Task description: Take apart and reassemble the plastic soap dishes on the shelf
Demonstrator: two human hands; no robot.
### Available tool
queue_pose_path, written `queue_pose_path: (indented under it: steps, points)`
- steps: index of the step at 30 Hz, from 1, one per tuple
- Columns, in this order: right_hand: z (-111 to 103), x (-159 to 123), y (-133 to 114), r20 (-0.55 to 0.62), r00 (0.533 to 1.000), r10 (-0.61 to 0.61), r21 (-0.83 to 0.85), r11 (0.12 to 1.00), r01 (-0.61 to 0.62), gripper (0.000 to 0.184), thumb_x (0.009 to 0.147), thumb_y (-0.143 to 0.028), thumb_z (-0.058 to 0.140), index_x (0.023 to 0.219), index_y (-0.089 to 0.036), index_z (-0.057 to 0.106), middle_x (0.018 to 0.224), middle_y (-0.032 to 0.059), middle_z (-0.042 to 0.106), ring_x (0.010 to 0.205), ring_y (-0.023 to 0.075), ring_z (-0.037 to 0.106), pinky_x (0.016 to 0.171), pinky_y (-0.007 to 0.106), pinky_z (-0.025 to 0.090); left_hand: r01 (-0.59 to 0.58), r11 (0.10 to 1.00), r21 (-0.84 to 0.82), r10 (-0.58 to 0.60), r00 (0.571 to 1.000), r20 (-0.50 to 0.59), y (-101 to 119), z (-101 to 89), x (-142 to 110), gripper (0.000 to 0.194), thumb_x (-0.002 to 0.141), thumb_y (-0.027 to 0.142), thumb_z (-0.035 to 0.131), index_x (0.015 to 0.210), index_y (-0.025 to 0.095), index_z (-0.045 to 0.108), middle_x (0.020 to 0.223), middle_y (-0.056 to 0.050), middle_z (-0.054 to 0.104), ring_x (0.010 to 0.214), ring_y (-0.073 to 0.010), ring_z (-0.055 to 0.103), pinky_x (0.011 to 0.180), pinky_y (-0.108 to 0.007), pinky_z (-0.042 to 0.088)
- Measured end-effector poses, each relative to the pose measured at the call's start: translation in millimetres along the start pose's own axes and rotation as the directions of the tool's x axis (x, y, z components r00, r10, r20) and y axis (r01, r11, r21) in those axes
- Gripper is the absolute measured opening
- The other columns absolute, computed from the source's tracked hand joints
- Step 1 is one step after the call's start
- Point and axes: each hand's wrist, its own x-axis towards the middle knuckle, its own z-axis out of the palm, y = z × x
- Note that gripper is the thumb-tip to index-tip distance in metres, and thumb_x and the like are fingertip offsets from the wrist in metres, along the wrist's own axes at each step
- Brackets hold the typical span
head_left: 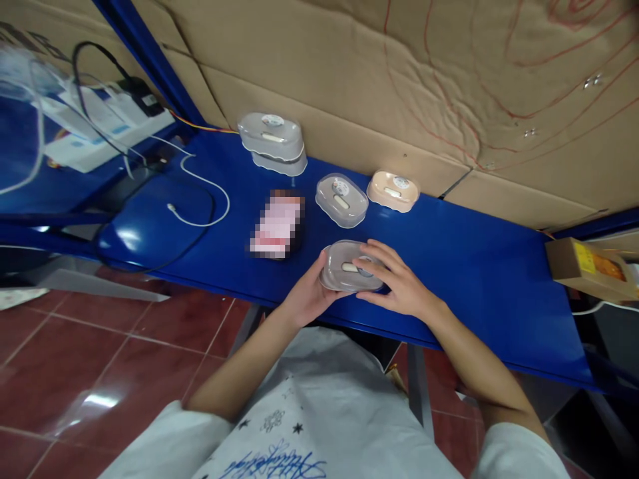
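A grey oval plastic box (344, 266) with a lid lies near the front edge of the blue table (479, 266). My left hand (307, 296) grips its left end with curled fingers. My right hand (397, 283) lies over its right side, fingers spread across the lid. Behind it sits a second grey oval box (341, 199), and to the right of that a beige one (393, 190). Farther back left, two grey boxes (272, 142) are stacked.
A blurred pink and dark object (277, 225) lies left of the boxes. White and black cables (200, 199) run across the left end. A cardboard wall (399, 86) backs the table. A brown carton (589, 266) sits at the right edge. Red floor tiles (90, 359) lie below.
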Motion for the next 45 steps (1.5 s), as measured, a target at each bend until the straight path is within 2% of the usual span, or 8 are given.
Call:
queue_pose_path:
  steps: [7,10,13,16,18,25,30,45]
  points:
    - [-5.7,1.0,-1.1,-0.03,0.998,-0.049,-0.02,0.999,0.048,0.078,0.097,-0.042,0.08,0.165,-0.034,0.046,0.166,0.0133,0.054,0.163,0.0352,0.042,0.127,0.064,0.048,-0.038,0.995,0.094,0.038,0.999,-0.001,-4.0,-2.2,-2.2,0.053,0.102,0.063,0.066,0.133,0.021,0.076,0.136,-0.012,0.079,0.126,-0.0307,0.075,0.1,-0.039,0.062]
    - [-4.3,1.8,-3.7,-0.051,0.996,-0.079,-0.036,0.996,0.077,0.08,0.096,-0.04,0.082,0.166,-0.035,0.044,0.164,0.0115,0.057,0.162,0.0352,0.043,0.128,0.064,0.047,-0.066,0.995,0.08,0.067,0.998,-0.008,-5.0,-3.7,-3.2,0.048,0.097,0.056,0.076,0.13,0.021,0.077,0.131,-0.01,0.081,0.129,-0.031,0.074,0.105,-0.04,0.06]
    - [-2.4,1.2,-4.5,-0.067,0.997,-0.049,-0.021,0.999,0.048,0.094,0.094,-0.044,0.083,0.172,-0.038,0.031,0.167,0.011,0.054,0.16,0.0364,0.046,0.13,0.067,0.043,-0.085,0.994,0.067,0.087,0.996,-0.03,-5.9,-4.9,-3.0,0.039,0.092,0.044,0.084,0.122,0.019,0.079,0.12,-0.009,0.084,0.129,-0.0307,0.074,0.11,-0.038,0.057]
    - [-2.1,0.7,-4.2,-0.079,0.996,0.029,0.028,0.999,-0.027,0.114,0.088,-0.058,0.086,0.175,-0.035,0.017,0.173,0.016,0.045,0.162,0.0404,0.042,0.129,0.07,0.042,-0.092,0.994,0.064,0.095,0.994,-0.049,-6.5,-5.4,-2.4,0.04,0.089,0.043,0.085,0.119,0.018,0.08,0.117,-0.009,0.085,0.13,-0.0322,0.073,0.112,-0.039,0.056]
    - [-2.9,0.8,-3.6,-0.061,0.997,0.053,0.056,0.997,-0.05,0.12,0.085,-0.063,0.086,0.176,-0.034,0.013,0.172,0.0174,0.045,0.162,0.0411,0.042,0.128,0.07,0.043,-0.089,0.994,0.062,0.093,0.994,-0.055,-6.5,-5.1,-2.3,0.04,0.087,0.044,0.086,0.117,0.018,0.08,0.115,-0.008,0.085,0.128,-0.0323,0.074,0.111,-0.04,0.056]
    - [-5.1,-1.4,-2.8,-0.014,0.995,0.095,0.08,0.992,-0.094,0.12,0.085,-0.062,0.087,0.176,-0.034,0.014,0.172,0.0157,0.046,0.159,0.0399,0.046,0.128,0.066,0.045,-0.068,0.996,0.056,0.072,0.995,-0.07,-5.5,-4.4,-2.7,0.038,0.089,0.042,0.084,0.118,0.019,0.08,0.112,-0.006,0.086,0.127,-0.0317,0.074,0.107,-0.039,0.058]
    - [-5.2,-2.2,-3.8,-0.017,0.996,0.089,0.088,0.992,-0.087,0.117,0.086,-0.058,0.088,0.176,-0.034,0.016,0.172,0.0149,0.047,0.159,0.0396,0.046,0.129,0.066,0.045,-0.06,0.997,0.048,0.063,0.996,-0.07,-5.1,-4.5,-2.5,0.039,0.087,0.041,0.084,0.119,0.018,0.079,0.113,-0.008,0.085,0.129,-0.0326,0.073,0.11,-0.04,0.056]
    - [-4.3,-2.5,-1.6,-0.021,0.998,0.065,0.073,0.995,-0.063,0.111,0.089,-0.063,0.083,0.175,-0.035,0.019,0.17,0.0159,0.047,0.158,0.0401,0.046,0.128,0.067,0.045,-0.062,0.994,0.085,0.066,0.997,-0.045,-4.3,-1.0,-2.0,0.041,0.081,0.048,0.088,0.11,0.02,0.081,0.112,-0.007,0.086,0.131,-0.0347,0.072,0.108,-0.04,0.059]
